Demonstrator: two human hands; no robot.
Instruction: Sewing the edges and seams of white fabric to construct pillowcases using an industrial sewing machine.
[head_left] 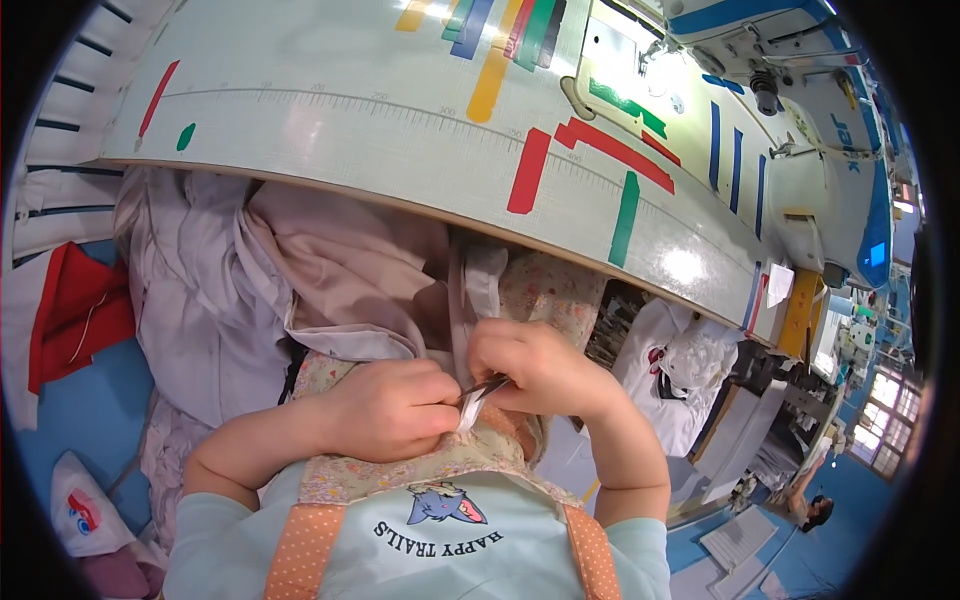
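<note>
In front of my chest, above the lap, both hands are close together. My left hand (395, 410) is closed, its fingertips pinching a narrow white strip of cloth (468, 412). My right hand (535, 368) is curled around small dark metal thread snips (486, 387), whose blades point toward the left fingertips and touch or nearly touch the strip. Pale cloth (350, 250) lies over the lap under the table edge, and a band of it (480, 285) runs up beside my right hand. A floral apron (545, 290) shows under the hands.
The white sewing table (400, 150), with a printed ruler and coloured tape strips, curves across just ahead. A sewing machine (840, 190) stands on it at the right. Red cloth (85, 320) hangs at the left. White bundled fabric (670, 370) sits right, and another person (800, 505) is far right.
</note>
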